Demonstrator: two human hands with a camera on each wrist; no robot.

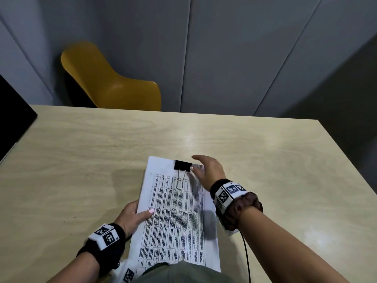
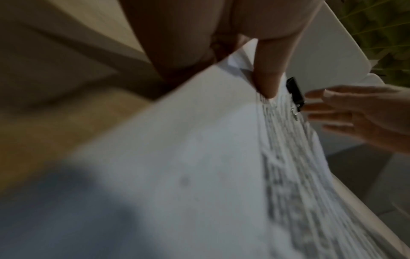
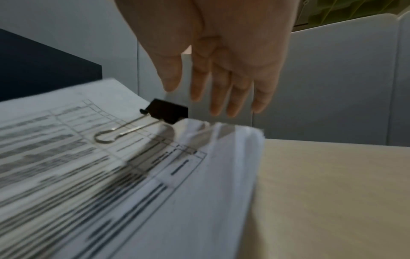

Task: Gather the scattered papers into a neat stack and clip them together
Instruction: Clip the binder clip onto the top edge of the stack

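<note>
Left hand [image 1: 130,213] pinches clipped stack [image 1: 175,221], print too blurred to read; right hand [image 1: 208,170] open w/ fingers relaxed.

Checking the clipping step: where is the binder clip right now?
In the head view the binder clip sits clamped on the far edge of the paper stack, near its right corner, just left of the open right hand.

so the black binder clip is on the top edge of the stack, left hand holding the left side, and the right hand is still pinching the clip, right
Not quite. The binder clip is on the paper stack's top edge and the left hand holds the left side, but the right hand is open beside the clip, fingers straight, pinching nothing. The right wrist view shows it.
</note>
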